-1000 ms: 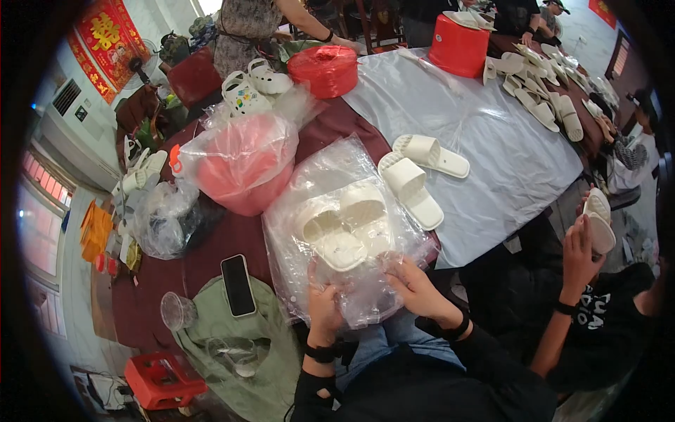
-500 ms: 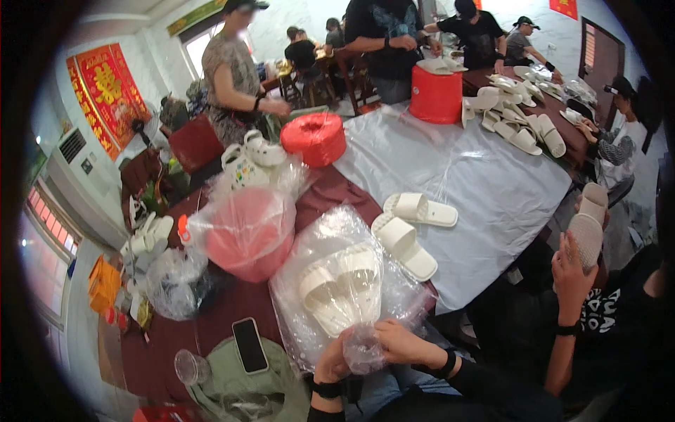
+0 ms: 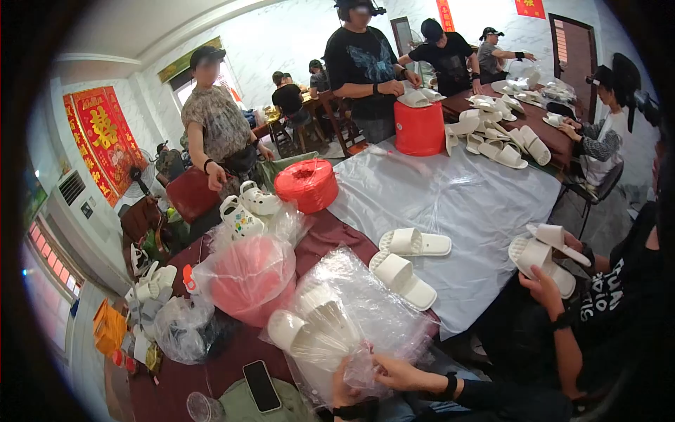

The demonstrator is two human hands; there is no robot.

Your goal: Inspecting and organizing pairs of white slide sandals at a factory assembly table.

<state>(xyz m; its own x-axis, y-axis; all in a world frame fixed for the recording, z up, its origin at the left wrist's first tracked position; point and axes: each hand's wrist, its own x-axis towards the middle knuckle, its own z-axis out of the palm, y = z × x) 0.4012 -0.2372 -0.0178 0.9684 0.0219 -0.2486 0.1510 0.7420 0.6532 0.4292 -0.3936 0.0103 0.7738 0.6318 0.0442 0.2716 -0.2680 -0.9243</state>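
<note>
In front of me a pair of white slippers (image 3: 325, 330) lies inside a clear plastic bag (image 3: 365, 352), on top of other clear plastic sheets or bags (image 3: 355, 267). My left hand (image 3: 346, 385) grips the gathered near end of the bag; its fingers are partly hidden by the film. From the right, my right hand (image 3: 395, 373) pinches the same bunched plastic with thumb and fingers. A second pair of white slippers, one slipper (image 3: 415, 243) behind the other (image 3: 402, 281), sits just beyond the bag.
A pink tub under plastic (image 3: 249, 278), white clogs (image 3: 242, 219) and a red twine roll (image 3: 306, 185) stand to the left. A phone (image 3: 261, 387) lies on green cloth near me. At right a co-worker's hands hold slippers (image 3: 541, 257). More slippers (image 3: 503, 133) are piled farther back.
The bagged slippers have shifted left, and the bag's near end is now bunched tighter between my hands. The neighbour at right has lowered a pair of slippers. My view has tilted up.
</note>
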